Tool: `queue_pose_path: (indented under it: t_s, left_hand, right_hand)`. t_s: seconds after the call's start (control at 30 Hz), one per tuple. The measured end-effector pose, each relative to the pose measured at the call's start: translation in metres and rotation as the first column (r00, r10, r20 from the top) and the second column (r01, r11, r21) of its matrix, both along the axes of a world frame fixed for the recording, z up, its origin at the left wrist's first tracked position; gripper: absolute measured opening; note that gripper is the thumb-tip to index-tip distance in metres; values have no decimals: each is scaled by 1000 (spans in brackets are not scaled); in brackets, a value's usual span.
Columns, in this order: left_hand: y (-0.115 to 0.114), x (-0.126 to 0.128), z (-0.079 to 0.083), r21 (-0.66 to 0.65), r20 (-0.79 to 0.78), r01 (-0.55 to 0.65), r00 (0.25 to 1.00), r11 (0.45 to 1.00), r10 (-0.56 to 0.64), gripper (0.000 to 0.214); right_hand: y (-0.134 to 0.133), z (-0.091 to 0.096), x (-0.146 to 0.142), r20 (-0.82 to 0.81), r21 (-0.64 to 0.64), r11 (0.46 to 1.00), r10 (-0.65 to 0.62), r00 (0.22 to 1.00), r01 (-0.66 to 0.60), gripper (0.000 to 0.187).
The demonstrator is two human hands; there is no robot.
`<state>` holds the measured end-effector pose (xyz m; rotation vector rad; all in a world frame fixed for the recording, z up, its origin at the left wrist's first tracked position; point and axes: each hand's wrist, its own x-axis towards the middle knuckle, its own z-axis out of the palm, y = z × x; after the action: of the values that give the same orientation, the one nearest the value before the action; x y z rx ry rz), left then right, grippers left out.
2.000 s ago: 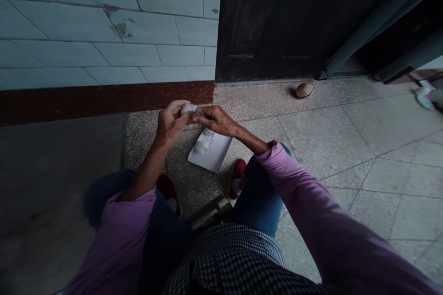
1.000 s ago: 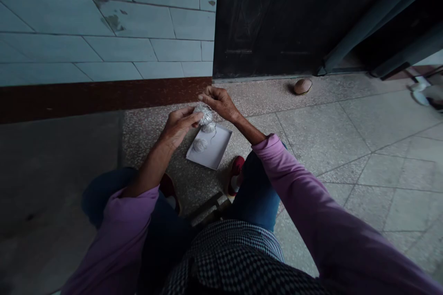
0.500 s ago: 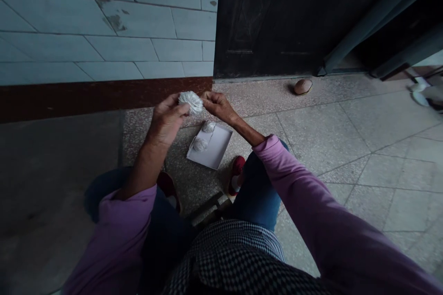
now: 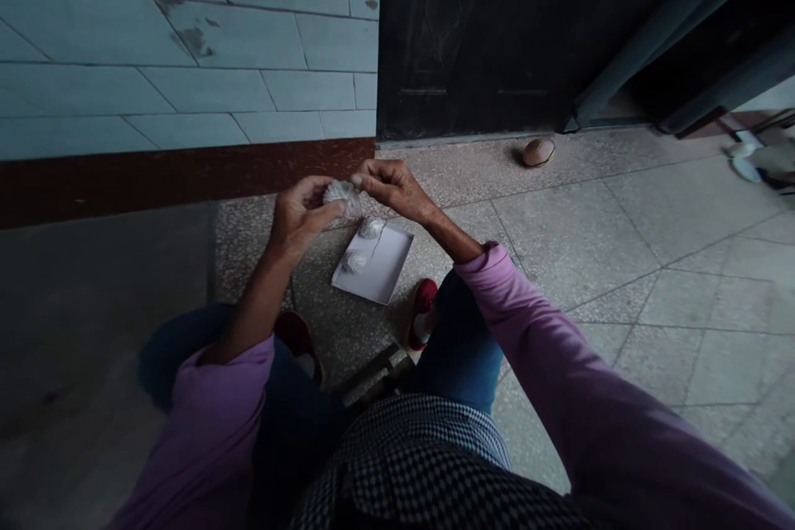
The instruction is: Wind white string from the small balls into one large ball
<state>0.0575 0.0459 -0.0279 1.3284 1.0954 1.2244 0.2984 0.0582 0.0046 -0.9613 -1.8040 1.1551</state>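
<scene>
My left hand [image 4: 296,219] is closed around a ball of white yarn [image 4: 340,197], its thumb along the near side. Just right of the ball, my right hand [image 4: 392,187] has its fingers pinched together at the yarn; the strand between the fingertips is too fine to see clearly. Below both hands, a shallow white box [image 4: 383,269] lies on the floor. Inside it, along the left side, are two more balls, a far yarn ball [image 4: 372,228] and a near yarn ball [image 4: 354,262]. A thin strand runs up beside the far one.
A tiled wall [image 4: 214,91] with a red-brown base is in front on the left, and a dark door [image 4: 472,41] on the right. A round brownish object [image 4: 537,152] sits on the floor by the door. My red shoes [image 4: 423,302] flank the box.
My right hand has turned and moved slightly over the ball's right edge. The held ball has rotated and sits a little lower. The whole view has shifted slightly.
</scene>
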Motion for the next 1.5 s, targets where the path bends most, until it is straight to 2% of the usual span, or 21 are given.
queue_pose_path:
  t_s: [0.1, 0.2, 0.33, 0.47, 0.63, 0.73, 0.8, 0.87, 0.97, 1.03, 1.13, 1.23, 1.37, 1.5]
  left_hand:
    - [-17, 5, 14, -62, 127, 184, 976, 981, -176, 49]
    - [-22, 9, 22, -92, 264, 223, 945, 970, -192, 51]
    - [-10, 9, 18, -70, 359, 112, 930, 991, -80, 57]
    - [6, 5, 6, -22, 359, 6, 933, 1000, 3, 61]
    - [15, 1, -7, 74, 276, -180, 949, 981, 153, 68]
    - [16, 1, -11, 128, 142, -213, 971, 969, 195, 61]
    - [12, 3, -11, 109, 46, -130, 991, 986, 125, 53]
    - [5, 6, -7, 57, 15, 25, 1000, 998, -26, 48]
    - [-7, 9, 4, -5, 121, 232, 966, 973, -230, 48]
    - [-12, 9, 10, -8, 214, 266, 942, 964, -258, 50]
    - [-12, 10, 15, -2, 324, 209, 925, 978, -197, 54]
    - [-3, 10, 12, 2, 406, 82, 911, 997, -75, 59]
    - [9, 6, 2, -3, 358, -80, 931, 997, 76, 62]
    - [14, 4, -8, 71, 266, -138, 957, 988, 115, 62]
  right_hand:
    - [7, 5, 1, -35, -49, 993, -108, 993, 107, 69]
    - [9, -1, -7, -55, -106, 986, -133, 990, 126, 71]
    - [5, -15, -20, -100, -77, 996, -56, 993, 48, 77]
    - [-3, -23, -26, 25, -31, 999, 18, 1000, -17, 73]
    - [-18, -13, -20, 161, 13, 990, 136, 978, -140, 64]
    - [-21, 1, -11, 124, 31, 986, 157, 980, -162, 65]
    - [-18, 12, -4, 72, 72, 992, 100, 992, -105, 67]
    - [-13, 20, 3, 44, 94, 996, -5, 999, 1, 67]
    - [-4, 24, 6, 40, 43, 992, -117, 992, 115, 65]
    - [-1, 19, 3, 27, -17, 991, -132, 991, 133, 64]
    - [-2, 4, -8, 20, -89, 989, -120, 993, 121, 68]
    - [-7, -9, -18, 70, -95, 995, -27, 997, 34, 72]
    - [-17, -13, -26, 176, -67, 996, 61, 982, -50, 68]
    - [-24, -6, -24, 232, -64, 995, 92, 968, -79, 63]
